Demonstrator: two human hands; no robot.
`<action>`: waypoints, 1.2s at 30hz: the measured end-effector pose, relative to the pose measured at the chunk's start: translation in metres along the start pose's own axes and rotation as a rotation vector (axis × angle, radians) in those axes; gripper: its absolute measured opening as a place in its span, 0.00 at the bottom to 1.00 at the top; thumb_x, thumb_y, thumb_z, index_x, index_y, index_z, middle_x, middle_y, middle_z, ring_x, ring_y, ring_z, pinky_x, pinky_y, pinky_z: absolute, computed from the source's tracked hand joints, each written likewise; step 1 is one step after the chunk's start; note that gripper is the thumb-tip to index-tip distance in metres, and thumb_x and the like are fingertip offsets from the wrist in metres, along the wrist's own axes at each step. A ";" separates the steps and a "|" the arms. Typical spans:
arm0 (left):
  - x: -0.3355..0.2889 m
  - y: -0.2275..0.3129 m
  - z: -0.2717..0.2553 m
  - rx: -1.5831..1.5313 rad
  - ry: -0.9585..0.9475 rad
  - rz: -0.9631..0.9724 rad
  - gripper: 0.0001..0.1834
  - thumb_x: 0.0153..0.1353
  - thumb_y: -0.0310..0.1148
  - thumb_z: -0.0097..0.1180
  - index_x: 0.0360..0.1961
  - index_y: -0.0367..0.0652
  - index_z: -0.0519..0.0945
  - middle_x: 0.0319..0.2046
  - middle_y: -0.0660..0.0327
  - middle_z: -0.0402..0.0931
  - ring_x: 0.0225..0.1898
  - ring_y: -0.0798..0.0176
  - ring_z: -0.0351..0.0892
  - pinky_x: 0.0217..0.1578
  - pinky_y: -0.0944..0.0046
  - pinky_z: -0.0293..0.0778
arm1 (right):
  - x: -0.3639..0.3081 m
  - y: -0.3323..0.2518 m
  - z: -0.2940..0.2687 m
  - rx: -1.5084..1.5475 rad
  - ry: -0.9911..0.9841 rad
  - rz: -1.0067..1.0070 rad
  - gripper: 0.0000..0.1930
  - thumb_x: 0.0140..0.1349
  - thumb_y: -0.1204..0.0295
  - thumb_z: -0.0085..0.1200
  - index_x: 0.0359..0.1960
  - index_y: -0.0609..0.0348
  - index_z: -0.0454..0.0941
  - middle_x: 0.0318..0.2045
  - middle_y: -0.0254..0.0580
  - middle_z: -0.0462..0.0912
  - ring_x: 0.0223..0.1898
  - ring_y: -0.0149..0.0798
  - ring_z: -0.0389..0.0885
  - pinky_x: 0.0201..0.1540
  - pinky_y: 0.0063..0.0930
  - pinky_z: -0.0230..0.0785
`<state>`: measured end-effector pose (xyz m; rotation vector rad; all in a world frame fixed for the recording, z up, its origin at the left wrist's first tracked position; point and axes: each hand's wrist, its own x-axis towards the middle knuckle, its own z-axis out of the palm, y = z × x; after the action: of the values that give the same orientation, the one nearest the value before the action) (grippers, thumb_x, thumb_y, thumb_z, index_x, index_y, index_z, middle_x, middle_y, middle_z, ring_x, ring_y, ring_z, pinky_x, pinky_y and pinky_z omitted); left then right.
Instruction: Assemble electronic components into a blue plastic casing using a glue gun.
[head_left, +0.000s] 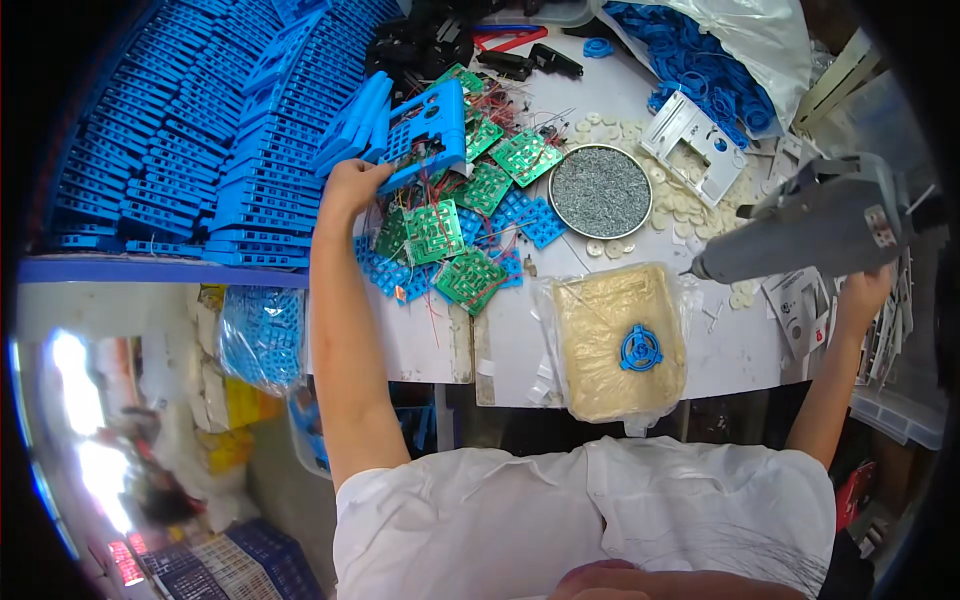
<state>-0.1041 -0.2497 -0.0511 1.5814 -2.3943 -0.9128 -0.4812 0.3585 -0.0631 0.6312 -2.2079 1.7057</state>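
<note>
My left hand [355, 187] is closed on the lower edge of a blue plastic casing [437, 125], tilted above the far left of the table. More blue casings [352, 125] lean just beside it. Out to the right, my right hand [866, 292] grips a grey power screwdriver [800, 235], whose tip points left over the table. Between my arms a tan pad wrapped in clear plastic [590, 370] lies at the near edge. A round blue spoked part [641, 348] rests on the pad.
Green circuit boards [433, 232] with red wires are heaped right of my left hand. A round tin of small screws [600, 190] stands mid-table, cream discs [668, 212] around it. White panels [700, 150], a bag of blue rings [700, 60] and stacked blue casings [190, 130] surround the work area.
</note>
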 end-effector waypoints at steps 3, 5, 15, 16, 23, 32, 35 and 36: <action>-0.012 0.015 -0.016 -0.066 -0.070 0.013 0.16 0.56 0.44 0.64 0.25 0.40 0.83 0.18 0.65 0.75 0.18 0.69 0.69 0.21 0.65 0.63 | -0.024 -0.008 -0.028 0.099 -0.032 0.000 0.15 0.70 0.80 0.54 0.58 0.68 0.76 0.52 0.44 0.82 0.52 0.33 0.81 0.58 0.29 0.72; -0.037 0.032 -0.031 -0.358 -0.058 0.055 0.15 0.57 0.42 0.63 0.27 0.40 0.83 0.23 0.63 0.77 0.22 0.70 0.71 0.23 0.68 0.65 | -0.035 -0.015 -0.043 0.280 -0.034 0.002 0.16 0.69 0.82 0.51 0.58 0.69 0.75 0.54 0.47 0.81 0.55 0.37 0.80 0.61 0.32 0.70; -0.145 0.043 -0.031 -0.963 0.271 0.454 0.15 0.68 0.27 0.57 0.54 0.35 0.72 0.41 0.53 0.82 0.38 0.62 0.83 0.44 0.61 0.79 | -0.085 -0.085 -0.010 0.711 -0.286 -0.081 0.10 0.67 0.77 0.58 0.48 0.61 0.77 0.45 0.44 0.79 0.46 0.43 0.77 0.54 0.39 0.68; -0.164 0.045 -0.032 -1.009 0.285 0.466 0.16 0.69 0.28 0.56 0.56 0.37 0.71 0.41 0.54 0.81 0.38 0.63 0.81 0.45 0.62 0.78 | -0.085 -0.098 0.003 0.740 -0.379 -0.061 0.09 0.66 0.75 0.60 0.46 0.60 0.77 0.44 0.44 0.79 0.45 0.43 0.77 0.53 0.39 0.68; -0.264 0.049 0.063 -1.549 -0.203 0.296 0.22 0.73 0.37 0.51 0.62 0.38 0.65 0.32 0.61 0.67 0.32 0.63 0.66 0.45 0.55 0.76 | -0.055 -0.208 0.093 0.234 -0.906 -0.867 0.09 0.42 0.72 0.54 0.29 0.54 0.76 0.26 0.37 0.75 0.31 0.45 0.71 0.41 0.44 0.60; -0.305 0.052 0.137 -1.547 -0.382 0.307 0.40 0.72 0.57 0.51 0.73 0.40 0.59 0.69 0.54 0.65 0.71 0.52 0.66 0.67 0.49 0.68 | -0.107 -0.230 0.200 -0.046 -1.394 -0.927 0.13 0.48 0.67 0.63 0.37 0.51 0.81 0.30 0.35 0.81 0.38 0.43 0.78 0.53 0.41 0.66; -0.310 0.064 0.133 -1.397 -0.294 0.138 0.39 0.67 0.38 0.61 0.74 0.40 0.57 0.68 0.52 0.65 0.69 0.51 0.68 0.67 0.48 0.68 | -0.118 -0.223 0.210 0.145 -1.152 -1.003 0.19 0.49 0.70 0.63 0.46 0.50 0.82 0.35 0.39 0.82 0.44 0.45 0.79 0.54 0.42 0.68; -0.309 0.065 0.131 -1.445 -0.299 0.133 0.39 0.66 0.36 0.60 0.74 0.39 0.57 0.68 0.52 0.66 0.68 0.51 0.69 0.67 0.48 0.69 | -0.117 -0.220 0.214 0.268 -1.000 -1.033 0.20 0.50 0.72 0.62 0.48 0.49 0.82 0.38 0.40 0.83 0.45 0.46 0.79 0.54 0.43 0.68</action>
<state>-0.0745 0.0908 -0.0554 0.6746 -1.1311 -2.1541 -0.2612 0.1264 0.0102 2.5331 -1.4311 1.1483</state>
